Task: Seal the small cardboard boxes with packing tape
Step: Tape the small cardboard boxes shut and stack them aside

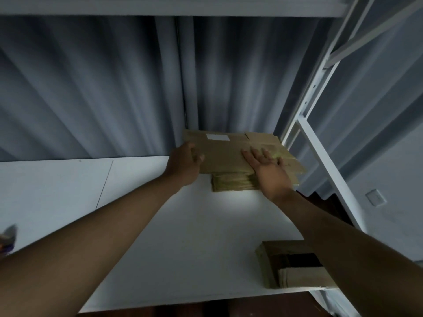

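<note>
A flat brown cardboard box (225,154) with a white label lies on top of a stack of folded cardboard (231,183) at the far side of the white table (183,236). My left hand (185,162) grips the box's left edge, fingers curled round it. My right hand (269,170) lies flat on the box's right part, fingers straight, over a strip of glossy tape. Near the table's front right corner sits an open small cardboard box (288,264), partly hidden by my right forearm.
Grey curtains (114,88) hang behind the table. A white metal shelf frame (320,145) stands at the right, close to the stack. A blurred object (8,239) shows at the left edge. Dark floor lies below the table's front edge.
</note>
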